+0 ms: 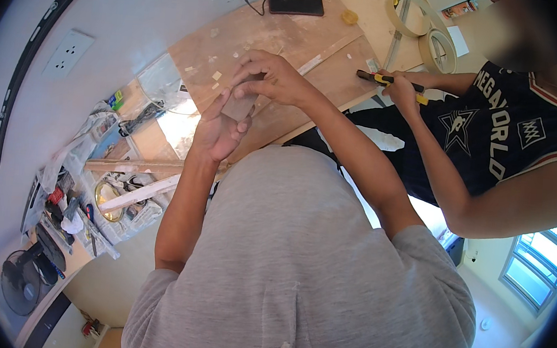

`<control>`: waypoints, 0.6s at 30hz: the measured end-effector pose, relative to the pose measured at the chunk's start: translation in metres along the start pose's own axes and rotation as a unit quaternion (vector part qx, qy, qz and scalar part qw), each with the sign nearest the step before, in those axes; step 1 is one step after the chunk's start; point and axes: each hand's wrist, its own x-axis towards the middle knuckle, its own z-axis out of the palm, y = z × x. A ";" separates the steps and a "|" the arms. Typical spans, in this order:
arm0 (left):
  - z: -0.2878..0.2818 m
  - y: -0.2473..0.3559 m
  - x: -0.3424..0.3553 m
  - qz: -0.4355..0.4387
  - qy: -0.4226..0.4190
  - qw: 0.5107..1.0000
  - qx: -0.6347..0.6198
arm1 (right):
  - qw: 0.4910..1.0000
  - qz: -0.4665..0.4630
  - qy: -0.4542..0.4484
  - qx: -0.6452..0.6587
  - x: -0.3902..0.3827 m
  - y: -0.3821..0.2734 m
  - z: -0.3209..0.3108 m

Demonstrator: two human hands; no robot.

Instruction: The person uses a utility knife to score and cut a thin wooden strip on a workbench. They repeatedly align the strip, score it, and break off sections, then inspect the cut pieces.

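Both my hands are raised over the wooden worktop (203, 48) with a small flat, brownish-grey rectangular piece (238, 107) between them. My left hand (219, 132) holds it from below, fingers curled around its edges. From above, my right hand (270, 79) pinches the same piece at its upper edge with bent fingers. What the piece is made of does not show clearly. Small pale chips (217, 76) lie on the board just beyond my hands.
A phone (296, 4) with a cable lies at the back. At right, a co-worker's hands (402, 89) hold a yellow-and-black tool (385, 79). Rolls of edging strip (437, 50) lie beyond. On the left are wooden strips (141, 196), assorted tools (76, 216) and a fan (20, 282).
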 end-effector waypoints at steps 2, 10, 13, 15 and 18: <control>-0.001 -0.002 0.000 -0.011 0.000 1.000 0.021 | 0.997 -0.010 0.034 -0.065 0.001 0.004 -0.001; -0.026 -0.016 -0.012 0.030 -0.045 0.999 0.001 | 0.869 0.083 0.347 0.344 -0.023 0.028 -0.061; -0.044 -0.009 -0.026 0.074 -0.083 0.994 -0.001 | 0.945 0.218 0.200 0.140 -0.071 0.032 -0.055; -0.056 0.003 -0.035 0.112 -0.109 0.987 0.036 | 0.943 0.245 -0.079 -0.213 -0.115 0.030 -0.038; -0.076 0.020 -0.049 0.133 0.047 0.956 0.259 | 0.919 0.248 -0.058 -0.300 -0.142 0.043 -0.023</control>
